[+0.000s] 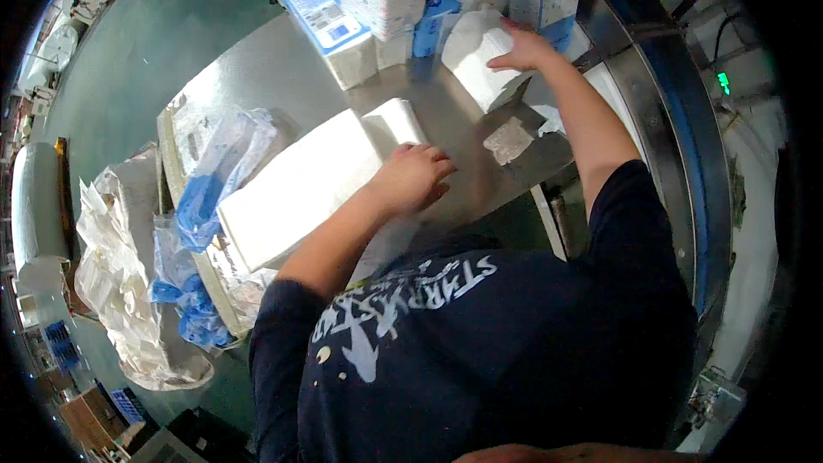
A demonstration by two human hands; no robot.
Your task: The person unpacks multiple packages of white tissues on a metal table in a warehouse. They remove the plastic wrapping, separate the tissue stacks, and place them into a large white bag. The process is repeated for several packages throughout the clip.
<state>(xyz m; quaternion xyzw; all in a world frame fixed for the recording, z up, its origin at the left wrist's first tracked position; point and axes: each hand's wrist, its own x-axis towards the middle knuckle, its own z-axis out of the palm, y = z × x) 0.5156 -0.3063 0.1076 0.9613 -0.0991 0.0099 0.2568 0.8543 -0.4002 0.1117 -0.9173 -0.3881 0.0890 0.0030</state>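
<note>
Green floor [197,21] spreads at ten o'clock beyond one metal desk [274,77], where at least five blue-and-white packs [339,26] crowd twelve o'clock. At one o'clock, the right hand [525,50] has thumb and fingers spread across one white block [482,77]; whether it grips, I can't tell. One long white stack [296,184] lies toward nine; central, the left hand [413,178], fingers loosely bent, adjoins one small white piece [397,120], its grip hidden.

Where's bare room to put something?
The table is bare between the plastic bag and wrapped packs, with less room between the left hand and the white stack under the right hand. Packs crowd the far edge; bags, the left end.
</note>
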